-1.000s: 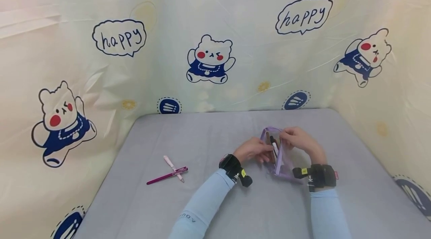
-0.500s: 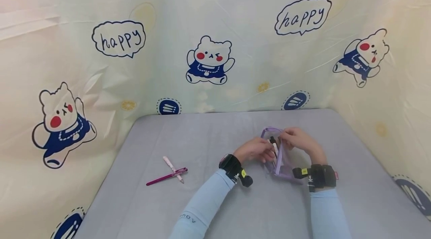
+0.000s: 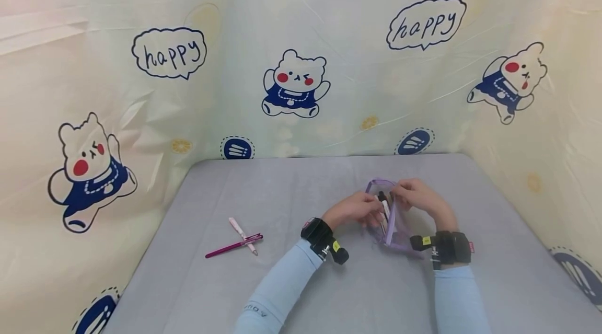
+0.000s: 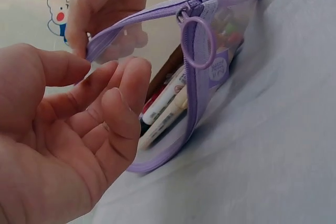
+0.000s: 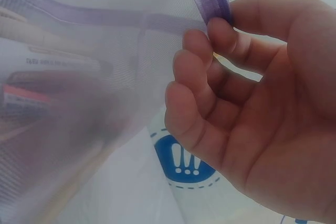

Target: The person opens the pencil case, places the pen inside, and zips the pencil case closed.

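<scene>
A translucent pencil case (image 4: 189,85) with purple zipped edges lies with its mouth open, several pens inside. In the right wrist view, my right hand (image 5: 252,98) pinches its purple edge between thumb and forefinger. My left hand (image 3: 359,207) is over the mouth from the left. In the left wrist view, the left hand (image 4: 79,119) has bent fingers, thumb and forefinger close together; whether anything is between them is hidden. Just behind those fingers lie a white pen (image 4: 167,99) and a cream pen (image 4: 167,124). In the head view, a black-ended pen (image 3: 384,203) shows inside.
On the grey table (image 3: 188,292), left of my arms, a magenta pen (image 3: 228,249) lies across a pink-and-white pen (image 3: 243,235). Printed curtains (image 3: 291,10) stand behind and at both sides. A zip ring (image 4: 198,43) hangs from the pencil case.
My left fingers have drawn closer together at the mouth, and the left wrist has shifted slightly left. A pale pen end now shows beside the left fingertips. The right hand stays on the edge.
</scene>
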`<state>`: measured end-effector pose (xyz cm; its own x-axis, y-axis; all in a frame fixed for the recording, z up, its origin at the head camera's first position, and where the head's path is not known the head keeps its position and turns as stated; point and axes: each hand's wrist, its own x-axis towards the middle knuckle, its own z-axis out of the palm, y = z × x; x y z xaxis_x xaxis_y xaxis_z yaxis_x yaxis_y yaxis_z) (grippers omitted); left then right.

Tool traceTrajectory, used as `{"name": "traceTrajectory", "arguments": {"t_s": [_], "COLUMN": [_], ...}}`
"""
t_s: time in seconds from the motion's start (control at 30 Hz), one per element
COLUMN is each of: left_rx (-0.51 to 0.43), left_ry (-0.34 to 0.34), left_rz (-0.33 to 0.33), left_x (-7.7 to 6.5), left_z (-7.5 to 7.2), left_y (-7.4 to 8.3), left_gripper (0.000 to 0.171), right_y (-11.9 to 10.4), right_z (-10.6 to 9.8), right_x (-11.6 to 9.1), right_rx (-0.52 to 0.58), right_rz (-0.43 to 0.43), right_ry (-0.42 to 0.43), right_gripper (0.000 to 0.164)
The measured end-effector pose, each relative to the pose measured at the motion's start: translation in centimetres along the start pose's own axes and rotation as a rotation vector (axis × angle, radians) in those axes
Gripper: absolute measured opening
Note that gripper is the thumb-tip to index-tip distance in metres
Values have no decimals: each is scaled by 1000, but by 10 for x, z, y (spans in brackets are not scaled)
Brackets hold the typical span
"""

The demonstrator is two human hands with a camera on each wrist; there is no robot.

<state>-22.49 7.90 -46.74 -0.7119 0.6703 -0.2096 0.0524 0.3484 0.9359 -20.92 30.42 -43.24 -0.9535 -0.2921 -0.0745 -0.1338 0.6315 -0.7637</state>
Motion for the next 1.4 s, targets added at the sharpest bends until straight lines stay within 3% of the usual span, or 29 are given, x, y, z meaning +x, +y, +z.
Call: {"name": "traceTrajectory", "arguments": {"t_s": [0.2, 0.5, 0.7, 0.87, 1.13, 1.4], "left_rx": [165, 341, 400, 444, 502, 526], "left_ry": [-2, 9, -7, -28, -33, -44], "left_rz": [92, 90, 74, 98, 116, 113], "left_x": [-14, -38, -57, -70, -98, -115], "left_z": [-10, -25, -39, -50, -62, -71], "left_y": [1, -1, 0, 0, 6, -1], "left_gripper": [29, 28, 28, 31, 24, 26], "right_y": [0, -1, 1, 3, -7, -10], "right_z": [0, 1, 2, 2, 0, 0], "right_x": [0, 0, 2, 2, -3, -4], "right_rx": [8, 23, 17, 16, 9, -4], "right_rz": [8, 0, 5, 9, -3, 4], "right_ry": [2, 2, -5, -5, -19, -12], "right_gripper": [29, 31, 29, 26, 27, 27]}}
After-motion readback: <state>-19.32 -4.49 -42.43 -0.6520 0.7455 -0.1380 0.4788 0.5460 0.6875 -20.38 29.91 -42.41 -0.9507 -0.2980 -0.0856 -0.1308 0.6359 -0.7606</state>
